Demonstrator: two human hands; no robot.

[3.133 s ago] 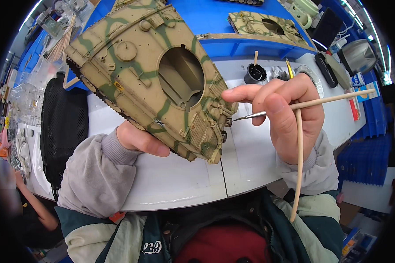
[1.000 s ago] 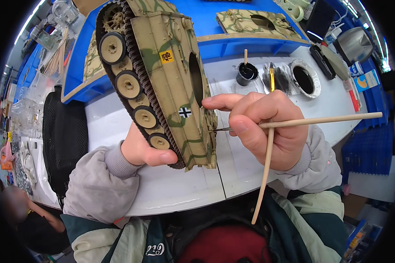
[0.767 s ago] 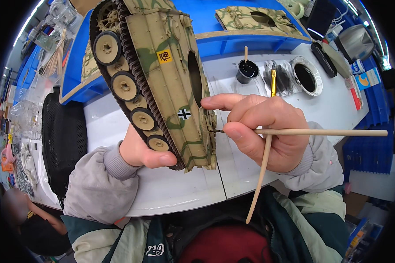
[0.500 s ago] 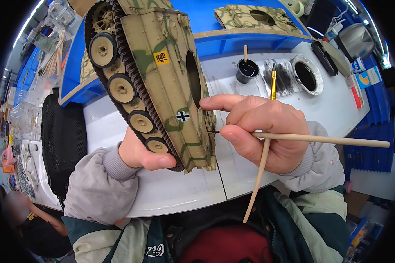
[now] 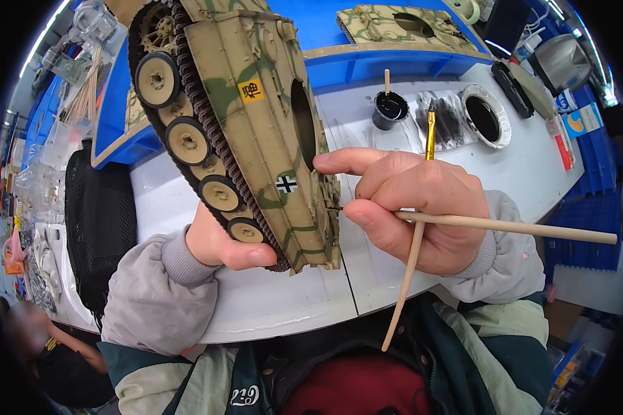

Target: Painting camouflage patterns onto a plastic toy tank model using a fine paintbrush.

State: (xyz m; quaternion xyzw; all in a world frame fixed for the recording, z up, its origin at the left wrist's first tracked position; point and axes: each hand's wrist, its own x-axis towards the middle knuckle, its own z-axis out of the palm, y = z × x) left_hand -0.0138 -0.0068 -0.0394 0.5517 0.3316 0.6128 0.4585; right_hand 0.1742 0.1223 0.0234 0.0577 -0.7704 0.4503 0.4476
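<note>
My left hand [image 5: 225, 242] grips the rear underside of a camouflaged model tank hull [image 5: 259, 138], with the thumb by the last road wheel. The hull is tan and green, tilted on its side, with brown track and black-rimmed wheels. In my right hand [image 5: 426, 207], thumb and fingers pinch a thin wooden-handled tool [image 5: 519, 227]. Its dark fine tip meets the hull's near end; whether it is a brush I cannot tell. Tucked through the same hand is a paintbrush [image 5: 431, 131] with dark bristles and a gold ferrule. My right index fingertip rests against the hull beside its round opening.
Beyond my right hand stand a black paint cup [image 5: 390, 111] with a stick and a white-rimmed dish [image 5: 482, 117] of black paint. A second camouflaged hull part [image 5: 381, 26] lies in a blue tray [image 5: 367, 68]. A black mesh case [image 5: 100, 228] sits at left.
The hull has shifted slightly left at its far end. The thin tool's handle end dips a little lower. Both hands keep their grip.
</note>
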